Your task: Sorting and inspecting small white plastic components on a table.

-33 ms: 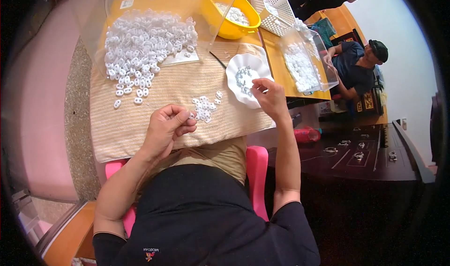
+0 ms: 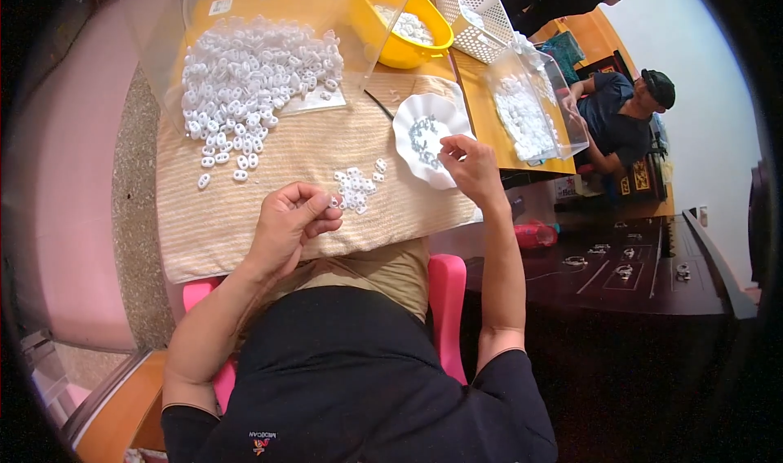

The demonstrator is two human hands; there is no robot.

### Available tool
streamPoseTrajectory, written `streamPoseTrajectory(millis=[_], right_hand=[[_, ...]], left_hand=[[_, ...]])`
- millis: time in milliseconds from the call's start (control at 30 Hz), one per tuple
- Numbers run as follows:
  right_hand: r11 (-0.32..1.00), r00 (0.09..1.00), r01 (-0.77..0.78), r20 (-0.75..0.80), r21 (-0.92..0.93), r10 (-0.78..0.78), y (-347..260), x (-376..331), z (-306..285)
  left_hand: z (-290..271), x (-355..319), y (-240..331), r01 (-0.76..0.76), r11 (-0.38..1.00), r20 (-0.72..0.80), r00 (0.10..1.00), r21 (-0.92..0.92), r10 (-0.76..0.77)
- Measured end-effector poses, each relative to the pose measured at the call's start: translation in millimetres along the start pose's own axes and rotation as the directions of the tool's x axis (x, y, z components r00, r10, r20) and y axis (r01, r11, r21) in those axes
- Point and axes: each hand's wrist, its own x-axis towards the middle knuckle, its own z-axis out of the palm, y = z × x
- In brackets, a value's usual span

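Note:
Between the thumb and fingers of my left hand (image 2: 287, 225) is pinched a small white plastic piece (image 2: 333, 203), mostly covered by the fingertips. Right beside it, a small cluster of white two-holed oval pieces (image 2: 356, 190) lies on the beige striped towel (image 2: 220, 227). My right hand (image 2: 475, 169) hovers at the right edge of a white wavy-rimmed dish (image 2: 451, 111), its thumb and fingertips pressed together. Whatever they hold, if anything, is too small to make out. Small grey parts (image 2: 422, 141) lie scattered in that dish.
A large heap of white oval pieces (image 2: 253, 76) spills from a clear bin (image 2: 155, 55) at the far left. Behind the dish stand a yellow basin (image 2: 412, 54) and a white perforated basket (image 2: 477, 43). Another person (image 2: 620, 116) sits by a clear bin (image 2: 575, 141) at right.
My right hand and forearm have shifted very slightly to the right. My left hand stays in place with its piece.

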Motion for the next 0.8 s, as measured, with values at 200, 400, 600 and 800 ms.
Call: streamPoseTrajectory(millis=[200,400,600,800], right_hand=[[0.976,0.992,0.041,0.129,-0.215,-0.013,3.3,17.7,-2.5],[0.963,0.976,0.052,0.218,-0.265,0.007,7.7,24.2,5.3],[0.939,0.972,0.124,0.231,-0.320,-0.050,11.0,30.6,10.4],[0.949,0.969,0.053,0.247,-0.311,0.027,2.4,28.9,5.5]], left_hand=[[1.8,-1.1,-2.7,-0.003,0.999,-0.027,1.000,0.049,0.004],[2.6,-1.1,-2.8,0.005,0.999,-0.027,1.000,0.036,-0.004],[2.6,-1.9,-2.4,0.018,0.999,-0.036,0.999,0.050,-0.016],[2.8,-2.7,-1.5,0.003,0.999,-0.051,0.999,0.044,0.000]])
